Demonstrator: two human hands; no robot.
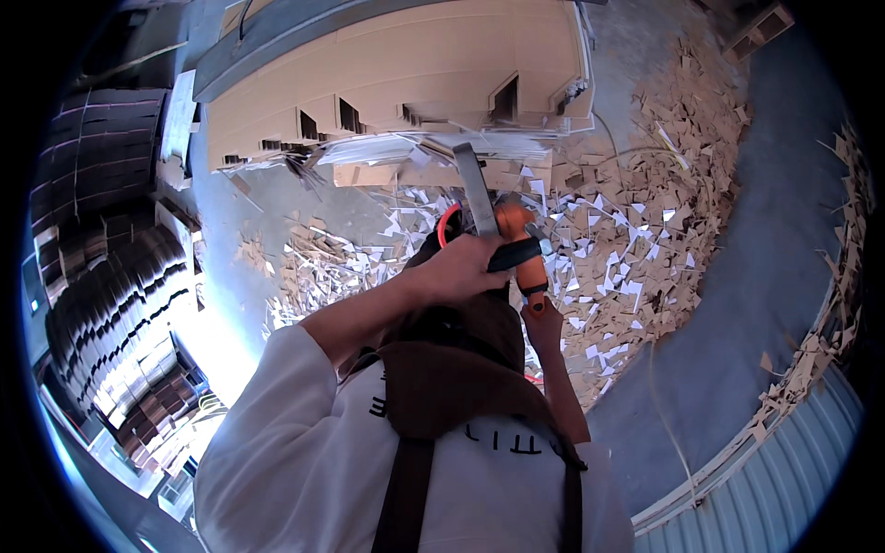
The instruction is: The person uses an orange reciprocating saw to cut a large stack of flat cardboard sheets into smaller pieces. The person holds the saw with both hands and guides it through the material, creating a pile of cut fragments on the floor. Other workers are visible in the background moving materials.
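Far left, dark stacked sheets (111, 304) lie in curved rows beside the work area. Next, above the middle, a tall pile of tan cardboard sheets (396, 74) sits with notches cut into its lower edge.

In the middle, the left hand (461, 267) is closed tight around the black handle of an orange power saw (516, 244), knuckles up. The saw sits just below the cardboard pile, and its long grey blade (475, 189) points up towards the pile's lower edge; whether the tip actually touches the sheets is hard to make out from here.

Just right of and below that, the right hand (542, 318) grips the lower end of the orange saw body, fingers wrapped around it (only part of this hand shows, the rest is behind the tool).

Further right, a thick litter of cardboard scraps (645, 212) covers the grey floor (774, 240), and a strip of corrugated metal (784, 488) runs along the lower right.
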